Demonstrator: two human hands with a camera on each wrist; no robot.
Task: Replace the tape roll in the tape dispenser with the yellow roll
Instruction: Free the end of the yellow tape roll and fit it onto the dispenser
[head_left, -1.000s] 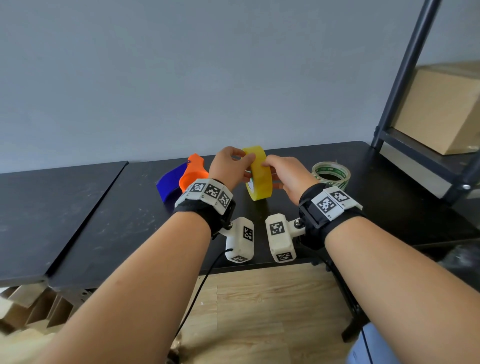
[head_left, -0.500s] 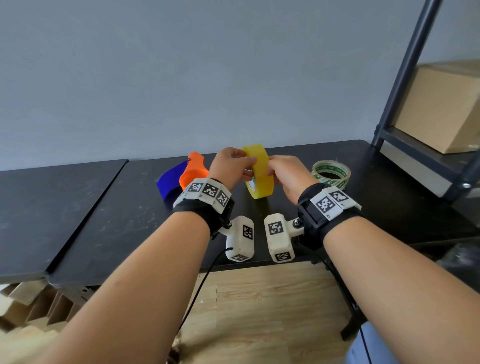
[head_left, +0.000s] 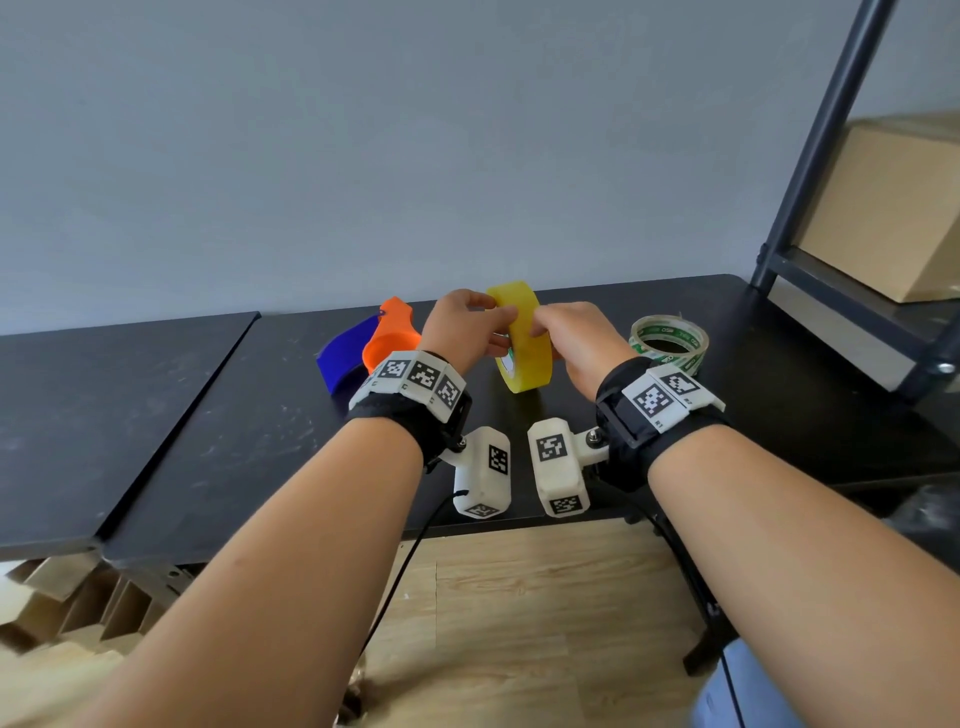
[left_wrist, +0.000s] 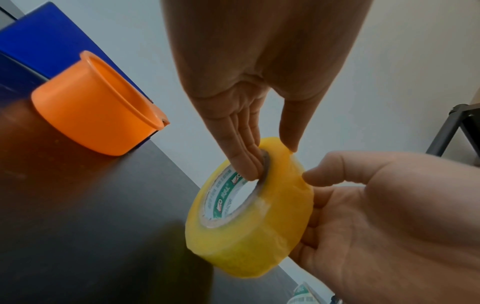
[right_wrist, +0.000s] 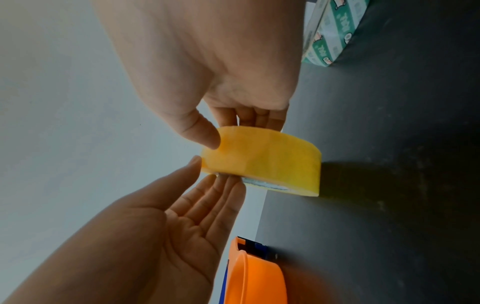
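Observation:
The yellow roll stands on edge just over the black table; whether it touches the top I cannot tell. My left hand pinches it, fingers inside the core and thumb on the outer band. My right hand holds the other side, thumb on the yellow roll and fingers behind it. The tape dispenser, an orange hub on a blue body, lies left of my left hand with no roll on its orange hub.
A clear roll with green print lies flat to the right of my right hand. A dark metal shelf post and a cardboard box stand at the far right. The table's front edge runs just behind my wrists.
The roll stays in nearly the same place. My right hand has shifted slightly left, its thumb now further onto the roll's outer band. The left hand's grip looks the same.

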